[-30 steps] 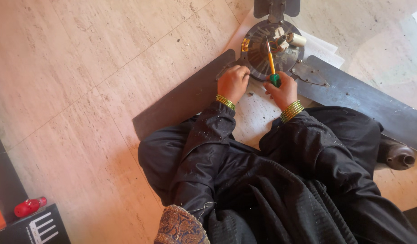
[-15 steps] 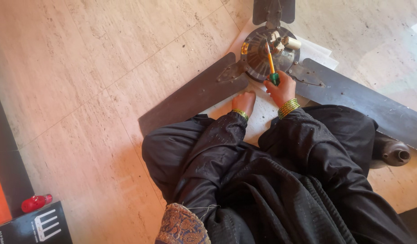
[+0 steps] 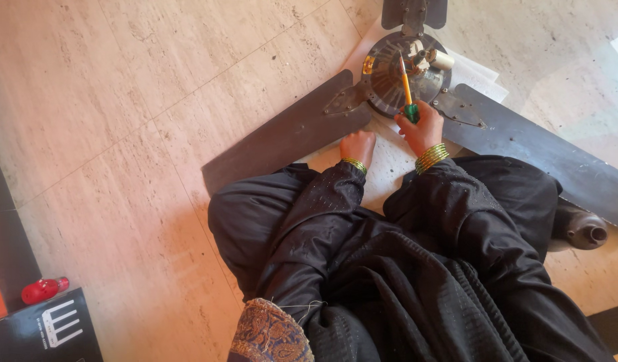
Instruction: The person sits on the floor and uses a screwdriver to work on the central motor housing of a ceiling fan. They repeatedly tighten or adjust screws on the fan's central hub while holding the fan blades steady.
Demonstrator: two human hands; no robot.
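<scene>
A dark ceiling fan lies flat on the floor, its round metal motor hub (image 3: 396, 77) at the top and long brown blades spreading left (image 3: 289, 134) and right (image 3: 543, 154). My right hand (image 3: 421, 127) grips a screwdriver (image 3: 407, 90) with a green and yellow handle, its tip pointing into the hub. My left hand (image 3: 358, 145) rests closed on the floor just below the left blade's root, holding nothing I can see. Gold bangles sit on both wrists. Black sleeves and robe fill the lower frame.
White paper (image 3: 389, 167) lies under the hub and hands. A dark metal fan cup (image 3: 587, 231) sits at the right by my knee. A red object (image 3: 44, 289) and a black box (image 3: 44, 332) lie at the lower left. The floor is beige stone tile.
My left hand has pulled back from the hub's left edge down to the floor near my knee. The right hand stays on the screwdriver at the hub.
</scene>
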